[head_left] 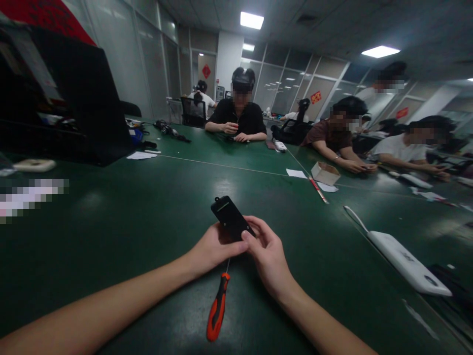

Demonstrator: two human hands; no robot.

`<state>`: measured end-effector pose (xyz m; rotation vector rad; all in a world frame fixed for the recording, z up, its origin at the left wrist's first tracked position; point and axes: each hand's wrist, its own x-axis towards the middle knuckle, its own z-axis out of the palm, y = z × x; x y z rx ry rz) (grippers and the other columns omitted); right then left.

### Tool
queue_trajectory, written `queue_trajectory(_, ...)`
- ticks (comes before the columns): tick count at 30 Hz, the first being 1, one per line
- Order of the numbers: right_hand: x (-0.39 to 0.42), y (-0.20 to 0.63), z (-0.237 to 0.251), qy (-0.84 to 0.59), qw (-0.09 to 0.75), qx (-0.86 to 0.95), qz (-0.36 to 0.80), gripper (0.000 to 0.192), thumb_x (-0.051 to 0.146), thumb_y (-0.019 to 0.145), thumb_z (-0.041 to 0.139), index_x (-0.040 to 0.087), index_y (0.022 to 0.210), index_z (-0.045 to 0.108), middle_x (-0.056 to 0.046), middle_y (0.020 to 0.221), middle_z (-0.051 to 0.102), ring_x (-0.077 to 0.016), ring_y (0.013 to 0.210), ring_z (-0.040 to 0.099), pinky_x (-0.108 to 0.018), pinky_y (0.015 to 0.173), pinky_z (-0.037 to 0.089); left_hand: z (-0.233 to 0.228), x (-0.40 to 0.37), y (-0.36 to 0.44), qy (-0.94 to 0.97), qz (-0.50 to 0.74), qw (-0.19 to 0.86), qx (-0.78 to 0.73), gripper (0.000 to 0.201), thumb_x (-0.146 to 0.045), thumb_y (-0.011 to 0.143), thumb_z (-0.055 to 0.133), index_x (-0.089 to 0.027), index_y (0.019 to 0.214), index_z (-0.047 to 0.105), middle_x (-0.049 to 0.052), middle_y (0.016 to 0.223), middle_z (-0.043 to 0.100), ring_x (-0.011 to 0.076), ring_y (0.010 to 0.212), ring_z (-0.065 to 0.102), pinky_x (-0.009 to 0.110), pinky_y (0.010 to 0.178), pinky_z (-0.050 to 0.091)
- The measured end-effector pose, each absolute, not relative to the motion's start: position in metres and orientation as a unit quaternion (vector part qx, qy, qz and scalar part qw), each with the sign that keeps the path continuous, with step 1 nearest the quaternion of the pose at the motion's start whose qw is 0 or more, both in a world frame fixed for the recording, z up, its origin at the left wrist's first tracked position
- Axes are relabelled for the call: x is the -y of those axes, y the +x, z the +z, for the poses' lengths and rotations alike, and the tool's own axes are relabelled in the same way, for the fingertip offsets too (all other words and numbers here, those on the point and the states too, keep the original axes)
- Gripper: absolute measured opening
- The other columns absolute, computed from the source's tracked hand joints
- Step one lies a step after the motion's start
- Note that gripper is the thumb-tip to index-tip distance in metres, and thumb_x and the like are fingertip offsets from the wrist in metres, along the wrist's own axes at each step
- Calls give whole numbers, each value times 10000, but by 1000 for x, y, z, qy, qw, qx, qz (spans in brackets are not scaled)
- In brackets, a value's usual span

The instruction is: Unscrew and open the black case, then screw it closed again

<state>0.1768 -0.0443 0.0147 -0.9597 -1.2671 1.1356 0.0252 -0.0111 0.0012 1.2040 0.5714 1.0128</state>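
Note:
Both of my hands are closed around a flat black rectangular device, tilted above the green table. It has a small loop at its top corner, a thin slot, and small screw-like dots on its face; its exact kind I cannot make out. My left hand grips the lower left side, its fingers partly hidden behind the device. My right hand holds the lower right end, thumb on the face close to the left thumb. Just below lies a screwdriver with an orange and black handle, its shaft pointing toward my hands and its tip hidden.
A white power bank with a short cable lies to the right on the green table. Farther back are a small open box, paper and a red-and-white strip. A black case stands left. Several people sit around.

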Motion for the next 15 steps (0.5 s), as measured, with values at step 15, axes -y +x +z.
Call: queue_trajectory(15, 67, 174, 43, -405, 460, 772, 168, 231, 230, 919, 589, 230, 1138, 661, -109, 1189, 632, -260, 1116, 601, -437, 949, 525, -5, -14, 24, 403, 541, 670, -308, 329, -327, 808, 682, -109, 1052, 644, 138, 1070, 732, 223, 936, 703, 346, 875, 537)
